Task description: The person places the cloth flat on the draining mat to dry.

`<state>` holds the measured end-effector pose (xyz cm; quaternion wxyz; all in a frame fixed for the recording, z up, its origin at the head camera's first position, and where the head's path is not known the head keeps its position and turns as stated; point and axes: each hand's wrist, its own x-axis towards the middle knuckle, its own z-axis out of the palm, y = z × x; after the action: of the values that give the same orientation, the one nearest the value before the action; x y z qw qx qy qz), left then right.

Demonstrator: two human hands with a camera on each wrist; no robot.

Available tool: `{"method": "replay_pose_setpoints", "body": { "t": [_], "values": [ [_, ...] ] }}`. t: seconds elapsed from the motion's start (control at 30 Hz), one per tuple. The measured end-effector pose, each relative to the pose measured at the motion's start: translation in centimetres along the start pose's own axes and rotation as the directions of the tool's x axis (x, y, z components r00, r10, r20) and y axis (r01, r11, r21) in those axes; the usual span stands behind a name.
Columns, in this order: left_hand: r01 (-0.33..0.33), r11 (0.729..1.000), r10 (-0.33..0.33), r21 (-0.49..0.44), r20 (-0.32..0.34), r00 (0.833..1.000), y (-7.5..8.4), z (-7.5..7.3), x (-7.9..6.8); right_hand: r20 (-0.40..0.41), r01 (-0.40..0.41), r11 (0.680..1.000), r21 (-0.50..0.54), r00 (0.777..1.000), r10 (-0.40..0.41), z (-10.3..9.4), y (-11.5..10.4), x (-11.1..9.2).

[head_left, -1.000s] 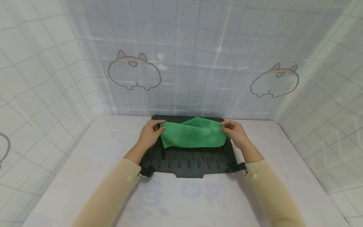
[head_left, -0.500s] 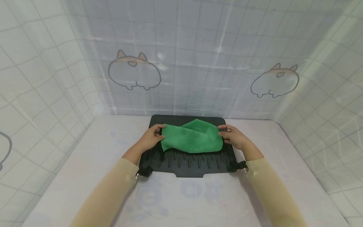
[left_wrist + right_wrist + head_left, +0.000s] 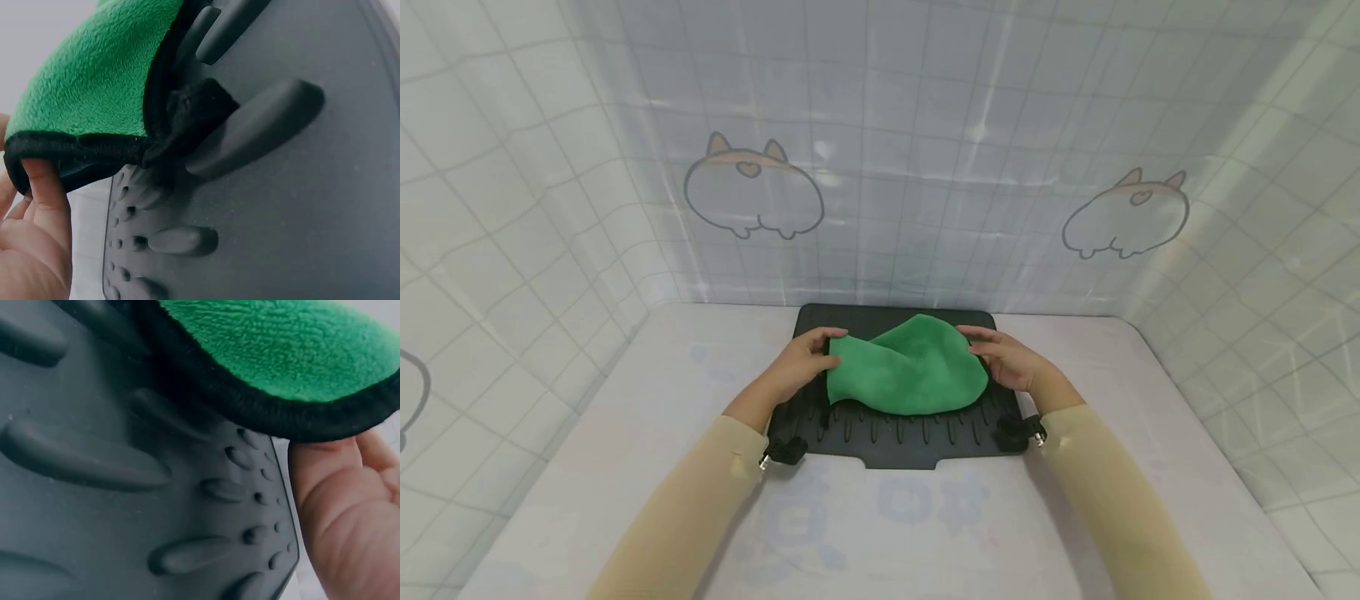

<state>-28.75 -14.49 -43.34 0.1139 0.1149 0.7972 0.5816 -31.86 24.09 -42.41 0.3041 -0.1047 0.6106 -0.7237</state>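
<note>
A green plush cloth (image 3: 910, 375) with a black border lies loosely folded over a dark grey ridged mat (image 3: 900, 450). Its far part rises in a rounded peak, and its near edge sags onto the ridges. At the cloth's left end, my left hand (image 3: 792, 368) pinches the folded edge; the left wrist view shows the thumb against the black border (image 3: 81, 147). My right hand (image 3: 1013, 364) grips the right end, thumb beneath the border in the right wrist view and most of its fingers hidden by the cloth (image 3: 294, 350).
The mat, with a tab at its near edge, lies on a pale printed tabletop (image 3: 910, 542). Behind it stands a grid-patterned wall covering (image 3: 940, 200) with cartoon animal drawings, and similar sheets close off both sides. A black strap sits at each wrist.
My right hand has moved inward to the left, and the cloth's right end has bunched up. The cloth's near edge has dropped towards me. My left hand has lowered slightly.
</note>
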Motion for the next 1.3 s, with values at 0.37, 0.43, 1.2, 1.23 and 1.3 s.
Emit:
{"method": "replay_pose_setpoints", "body": {
  "t": [0.37,0.43,1.2,1.23,1.3],
  "values": [
    [0.006,0.992,-0.01,0.13,0.029,1.0,0.4,-0.2,-0.3,-0.028,0.086,0.985,-0.147,0.995,-0.091,0.6,-1.1,-1.2],
    [-0.022,0.982,0.019,0.188,0.02,1.0,0.7,-0.3,-0.4,-0.08,0.115,0.979,-0.17,0.988,-0.13,0.7,-1.4,-1.4],
    [-0.105,0.89,0.101,0.444,0.032,0.994,0.6,-0.2,0.2,-0.313,0.107,0.9,-0.422,0.915,-0.256,-0.7,-0.2,-0.8],
    [-0.107,0.886,0.092,0.452,0.054,0.994,0.4,-0.1,0.2,-0.321,0.079,0.899,-0.431,0.918,-0.235,-0.7,0.0,-0.7],
    [-0.098,0.884,0.067,0.458,0.084,0.994,0.1,0.0,0.1,-0.325,0.039,0.895,-0.444,0.924,-0.201,-0.6,0.3,-0.6]
  ]
}}
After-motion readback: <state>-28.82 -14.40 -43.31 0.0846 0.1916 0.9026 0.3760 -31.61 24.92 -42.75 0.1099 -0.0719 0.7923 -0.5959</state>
